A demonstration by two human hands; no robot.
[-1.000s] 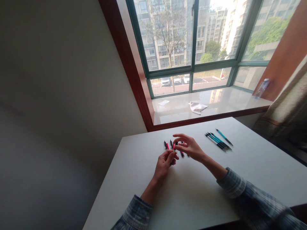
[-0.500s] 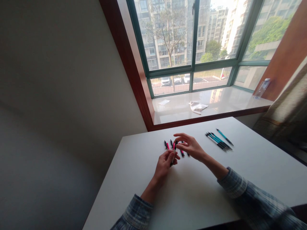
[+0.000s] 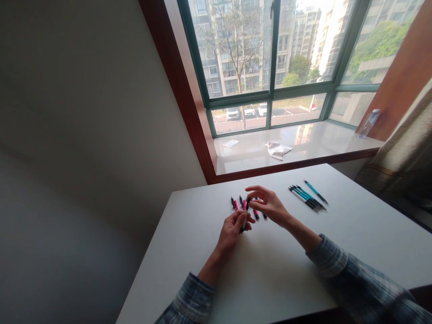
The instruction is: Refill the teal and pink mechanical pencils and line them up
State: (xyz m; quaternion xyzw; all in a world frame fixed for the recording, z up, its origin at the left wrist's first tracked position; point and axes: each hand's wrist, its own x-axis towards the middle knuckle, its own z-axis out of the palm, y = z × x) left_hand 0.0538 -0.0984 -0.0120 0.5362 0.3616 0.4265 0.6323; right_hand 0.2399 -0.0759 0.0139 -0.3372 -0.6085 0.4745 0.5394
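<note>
Over the white table, my left hand (image 3: 230, 231) is closed around the lower barrel of a white pen with black ends (image 3: 246, 218), which stands tilted. At the pen's black top, the thumb and index finger of my right hand (image 3: 270, 205) pinch together, the other fingers raised and curved. Whether the black top is separate from the barrel cannot be made out. Just behind my hands lie several black and pink pens (image 3: 236, 205), partly hidden by my fingers.
To the right lies a row of white and teal pens with black grips (image 3: 305, 199), with one teal pen (image 3: 316, 191) a little apart. Behind the table (image 3: 280, 270), a window sill (image 3: 246, 157) holds a cloth (image 3: 278, 150) and a clear bottle (image 3: 369, 123). A wall (image 3: 101, 135) stands left.
My right hand has shifted very slightly upward at the pen's black top. My left hand keeps its grip, and the pens on the table lie as before.
</note>
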